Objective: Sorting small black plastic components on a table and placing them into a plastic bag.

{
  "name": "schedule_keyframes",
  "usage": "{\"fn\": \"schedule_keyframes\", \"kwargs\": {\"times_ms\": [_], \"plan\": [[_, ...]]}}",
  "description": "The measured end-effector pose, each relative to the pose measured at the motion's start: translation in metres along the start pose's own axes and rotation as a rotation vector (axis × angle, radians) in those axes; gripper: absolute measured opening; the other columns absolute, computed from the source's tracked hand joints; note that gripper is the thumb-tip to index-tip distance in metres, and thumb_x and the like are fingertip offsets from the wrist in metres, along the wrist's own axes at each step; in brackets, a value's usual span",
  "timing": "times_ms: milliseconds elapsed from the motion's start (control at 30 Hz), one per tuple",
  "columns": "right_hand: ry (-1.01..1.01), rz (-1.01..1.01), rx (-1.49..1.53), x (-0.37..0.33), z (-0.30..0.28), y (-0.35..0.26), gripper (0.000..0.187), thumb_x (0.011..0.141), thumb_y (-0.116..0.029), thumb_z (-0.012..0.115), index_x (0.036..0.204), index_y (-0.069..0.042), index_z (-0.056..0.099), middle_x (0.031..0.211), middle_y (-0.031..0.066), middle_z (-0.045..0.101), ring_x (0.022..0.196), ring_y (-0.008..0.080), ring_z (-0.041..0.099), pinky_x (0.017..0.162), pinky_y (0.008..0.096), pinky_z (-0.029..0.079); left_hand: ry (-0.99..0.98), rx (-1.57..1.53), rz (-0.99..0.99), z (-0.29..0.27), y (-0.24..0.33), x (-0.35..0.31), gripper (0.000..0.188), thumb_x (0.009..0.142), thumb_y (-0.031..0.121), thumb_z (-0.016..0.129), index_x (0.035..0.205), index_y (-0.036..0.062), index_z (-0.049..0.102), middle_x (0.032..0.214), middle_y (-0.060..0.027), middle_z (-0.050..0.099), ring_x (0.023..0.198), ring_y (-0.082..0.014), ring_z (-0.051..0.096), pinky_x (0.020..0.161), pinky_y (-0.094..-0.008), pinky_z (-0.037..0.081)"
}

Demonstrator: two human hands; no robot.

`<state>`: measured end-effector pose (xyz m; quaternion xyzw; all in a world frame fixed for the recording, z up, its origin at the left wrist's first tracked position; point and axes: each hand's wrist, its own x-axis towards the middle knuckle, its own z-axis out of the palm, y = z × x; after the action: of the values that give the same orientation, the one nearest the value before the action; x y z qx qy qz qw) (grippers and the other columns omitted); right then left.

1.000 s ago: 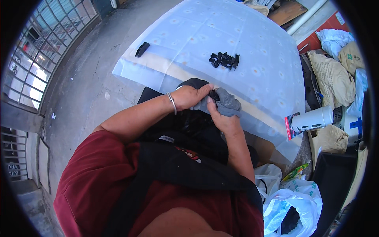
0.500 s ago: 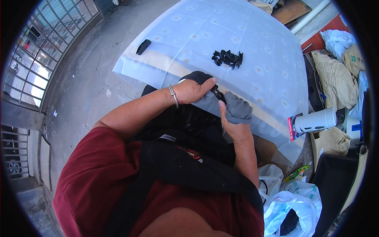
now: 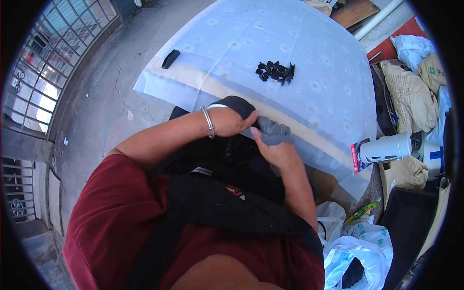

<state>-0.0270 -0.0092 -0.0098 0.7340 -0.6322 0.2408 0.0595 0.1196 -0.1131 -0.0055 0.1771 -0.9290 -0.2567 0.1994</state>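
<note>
My left hand (image 3: 228, 121), with a dark covering over its fingers and a metal bangle at the wrist, is closed near the table's front edge. Against it presses my right hand (image 3: 276, 145), its fingers in a grey textured glove and curled, with the bare thumb beside the left thumb. Between them they grip a small black part, now almost wholly hidden by the fingers. Beyond the hands, a pile of small black curved pieces (image 3: 275, 71) lies on the table. One longer black piece (image 3: 170, 59) rests apart at the table's left.
A translucent flowered cover (image 3: 232, 29) spreads over the table. By its right edge lies a white cylinder (image 3: 385, 148) with a red card. Paper sacks (image 3: 410, 96) crowd the right side. An open white plastic bag (image 3: 357, 246) stands at lower right, beside a black tray (image 3: 411, 217).
My right hand has moved left and closed in against the left hand, covering the black part that showed between them. Both hands sit slightly lower.
</note>
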Motion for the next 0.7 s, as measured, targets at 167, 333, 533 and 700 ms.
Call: {"fn": "schedule_keyframes", "kwargs": {"times_ms": [167, 333, 533, 700], "plan": [[-0.294, 0.286, -0.212, 0.045, -0.031, 0.056, 0.025, 0.082, -0.020, 0.044, 0.102, -0.010, 0.057, 0.093, 0.0168, 0.059, 0.086, 0.0340, 0.056, 0.076, 0.0429, 0.044, -0.089, 0.318, -0.188, -0.018, -0.015, 0.024, 0.033, 0.084, 0.036, 0.047, 0.089, 0.0051, 0.058, 0.080, -0.0170, 0.060, 0.075, -0.0331, 0.058, 0.070, -0.0405, 0.046], [-0.066, 0.162, -0.403, 0.089, 0.002, 0.130, 0.038, 0.075, -0.004, 0.045, 0.109, -0.016, 0.055, 0.108, 0.0157, 0.055, 0.094, 0.0318, 0.055, 0.081, 0.0401, 0.044, 0.158, 0.386, -0.209, 0.005, -0.039, 0.074, 0.023, 0.079, 0.023, 0.052, 0.096, 0.0089, 0.059, 0.086, -0.0128, 0.061, 0.076, -0.0292, 0.059, 0.068, -0.0392, 0.046], [-0.151, 0.122, -0.404, 0.103, 0.013, 0.141, 0.034, 0.073, -0.008, 0.051, 0.105, -0.016, 0.056, 0.116, 0.0165, 0.051, 0.102, 0.0298, 0.052, 0.085, 0.0390, 0.043, 0.100, 0.426, -0.357, 0.018, -0.046, 0.095, 0.019, 0.077, 0.016, 0.048, 0.090, 0.0069, 0.059, 0.085, -0.0136, 0.061, 0.077, -0.0293, 0.059, 0.068, -0.0394, 0.046], [-0.308, 0.231, -0.421, 0.082, -0.004, 0.113, 0.026, 0.076, -0.017, 0.054, 0.100, -0.008, 0.054, 0.099, 0.0181, 0.057, 0.091, 0.0309, 0.056, 0.078, 0.0409, 0.044, 0.281, 0.328, -0.132, 0.013, -0.051, 0.071, 0.023, 0.074, 0.012, 0.050, 0.094, 0.0064, 0.059, 0.081, -0.0167, 0.060, 0.075, -0.0314, 0.059, 0.066, -0.0389, 0.047]]}}
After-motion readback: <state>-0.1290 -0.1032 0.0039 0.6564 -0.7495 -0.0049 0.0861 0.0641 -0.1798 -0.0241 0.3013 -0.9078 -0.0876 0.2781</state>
